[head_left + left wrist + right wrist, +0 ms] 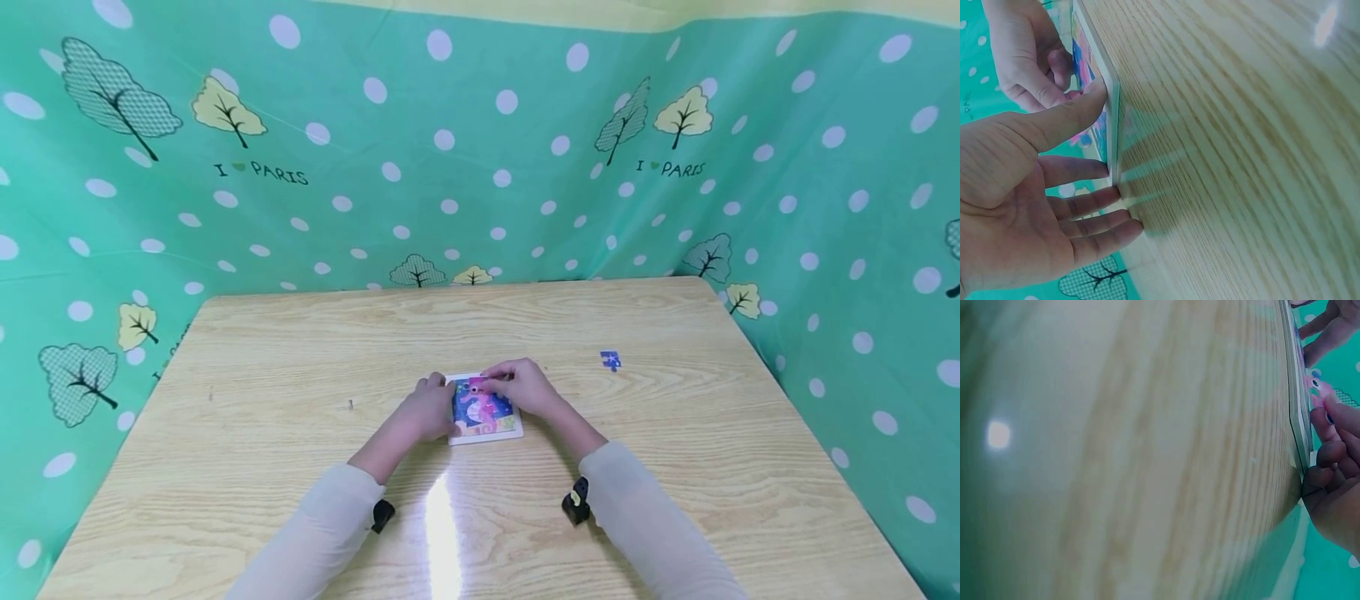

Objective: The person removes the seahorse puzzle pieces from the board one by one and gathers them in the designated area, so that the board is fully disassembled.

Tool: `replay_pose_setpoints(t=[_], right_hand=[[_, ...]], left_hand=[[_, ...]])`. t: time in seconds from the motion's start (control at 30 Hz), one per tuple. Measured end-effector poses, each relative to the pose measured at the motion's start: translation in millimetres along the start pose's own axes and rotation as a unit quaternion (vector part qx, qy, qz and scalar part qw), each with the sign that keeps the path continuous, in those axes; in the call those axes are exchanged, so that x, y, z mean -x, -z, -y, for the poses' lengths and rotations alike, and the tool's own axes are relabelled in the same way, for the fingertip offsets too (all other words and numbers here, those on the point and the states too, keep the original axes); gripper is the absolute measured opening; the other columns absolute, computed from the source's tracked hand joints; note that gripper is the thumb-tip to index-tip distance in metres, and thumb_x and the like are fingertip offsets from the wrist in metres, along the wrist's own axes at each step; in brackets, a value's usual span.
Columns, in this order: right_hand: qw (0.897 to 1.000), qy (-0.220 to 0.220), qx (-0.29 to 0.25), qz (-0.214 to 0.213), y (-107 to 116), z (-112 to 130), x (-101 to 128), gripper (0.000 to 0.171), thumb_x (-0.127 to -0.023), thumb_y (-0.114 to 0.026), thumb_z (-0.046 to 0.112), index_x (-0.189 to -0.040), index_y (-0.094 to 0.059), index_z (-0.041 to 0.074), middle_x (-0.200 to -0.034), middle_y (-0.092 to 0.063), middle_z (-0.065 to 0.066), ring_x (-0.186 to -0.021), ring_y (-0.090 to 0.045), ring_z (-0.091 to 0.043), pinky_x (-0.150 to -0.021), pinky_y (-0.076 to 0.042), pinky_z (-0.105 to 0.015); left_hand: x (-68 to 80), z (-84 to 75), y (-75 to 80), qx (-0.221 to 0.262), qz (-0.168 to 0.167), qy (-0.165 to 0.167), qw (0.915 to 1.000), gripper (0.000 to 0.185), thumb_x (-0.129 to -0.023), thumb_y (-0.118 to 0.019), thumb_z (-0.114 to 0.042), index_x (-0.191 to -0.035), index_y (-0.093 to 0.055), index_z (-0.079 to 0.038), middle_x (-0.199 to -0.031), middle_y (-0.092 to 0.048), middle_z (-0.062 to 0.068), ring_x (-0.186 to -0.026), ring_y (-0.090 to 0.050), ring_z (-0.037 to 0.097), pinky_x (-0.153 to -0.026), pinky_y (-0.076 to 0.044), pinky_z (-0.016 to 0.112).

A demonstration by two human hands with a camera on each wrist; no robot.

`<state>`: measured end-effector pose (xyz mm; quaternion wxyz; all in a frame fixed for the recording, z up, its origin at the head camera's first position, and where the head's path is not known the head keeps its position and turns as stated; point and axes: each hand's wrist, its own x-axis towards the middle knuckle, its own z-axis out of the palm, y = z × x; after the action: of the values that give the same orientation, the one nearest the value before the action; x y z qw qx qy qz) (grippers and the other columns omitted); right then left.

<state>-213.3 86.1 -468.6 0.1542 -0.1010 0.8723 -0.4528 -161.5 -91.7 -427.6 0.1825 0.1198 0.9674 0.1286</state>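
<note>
A small jigsaw puzzle in a white frame [486,439], with a pink seahorse picture on dark blue, lies on the table. My left hand [432,410] is at its left side. In the left wrist view the thumb [1088,106] rests on the frame's edge, and the other fingers extend fairly straight along the edge and tabletop. Over the puzzle's upper right, my right hand [525,387] pinches a pink puzzle piece [1319,389] with an eye on it, between thumb and index finger. The fingers partly hide this piece.
A loose blue puzzle piece [611,360] with a pale star lies on the wooden table [300,350], to the right and beyond the frame. A green dotted curtain [480,150] hangs around the table's back and sides.
</note>
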Motion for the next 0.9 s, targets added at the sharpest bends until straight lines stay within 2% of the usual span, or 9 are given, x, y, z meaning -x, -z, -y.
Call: replay_pose_setpoints(t=[0.13,0.27,0.6,0.77,0.9], right_hand=[[1.0,-0.003,-0.021,0.001,0,1,0,0.018,-0.08,-0.064,0.023,-0.097,-0.066,0.018,-0.077,-0.06,0.001,-0.066,-0.053,-0.011,-0.055,-0.043,-0.02],[1.0,-0.007,-0.025,-0.001,1,3,0,0.014,-0.08,-0.064,0.02,-0.094,-0.065,0.017,-0.078,-0.06,0.0,-0.066,-0.054,-0.011,-0.055,-0.044,-0.021],[0.999,-0.004,-0.036,0.005,2,0,-2,0.014,-0.078,-0.066,0.019,-0.092,-0.066,0.018,-0.079,-0.06,-0.002,-0.067,-0.056,-0.015,-0.059,-0.048,-0.025],[0.999,0.002,-0.037,0.004,7,1,0,0.015,-0.08,-0.064,0.018,-0.094,-0.067,0.015,-0.083,-0.062,-0.001,-0.072,-0.055,-0.013,-0.064,-0.047,-0.024],[1.0,-0.009,-0.027,0.005,11,3,2,0.016,-0.08,-0.064,0.018,-0.095,-0.067,0.014,-0.083,-0.062,-0.001,-0.075,-0.055,-0.012,-0.066,-0.046,-0.023]], left_hand=[[-0.7,0.5,-0.9,0.0,0.0,0.0,1.0,0.076,-0.072,-0.071,-0.031,-0.132,-0.037,0.001,-0.132,-0.034,0.022,-0.12,-0.034,0.036,-0.095,-0.038,0.047],[-0.7,1.2,-0.7,0.004,-0.003,-0.001,1.0,0.076,-0.072,-0.071,-0.03,-0.132,-0.037,0.001,-0.133,-0.034,0.022,-0.121,-0.034,0.037,-0.096,-0.038,0.047],[0.3,0.9,-0.6,0.004,-0.001,-0.003,1.0,0.076,-0.071,-0.071,-0.031,-0.132,-0.037,0.001,-0.133,-0.034,0.022,-0.121,-0.034,0.037,-0.097,-0.036,0.047],[1.7,1.1,0.3,0.006,-0.005,-0.006,1.0,0.076,-0.071,-0.071,-0.03,-0.132,-0.037,0.001,-0.133,-0.034,0.022,-0.121,-0.034,0.037,-0.097,-0.036,0.046],[2.0,1.1,0.5,0.004,-0.004,-0.006,1.0,0.076,-0.072,-0.071,-0.031,-0.132,-0.036,0.001,-0.133,-0.034,0.022,-0.121,-0.034,0.037,-0.097,-0.037,0.046]])
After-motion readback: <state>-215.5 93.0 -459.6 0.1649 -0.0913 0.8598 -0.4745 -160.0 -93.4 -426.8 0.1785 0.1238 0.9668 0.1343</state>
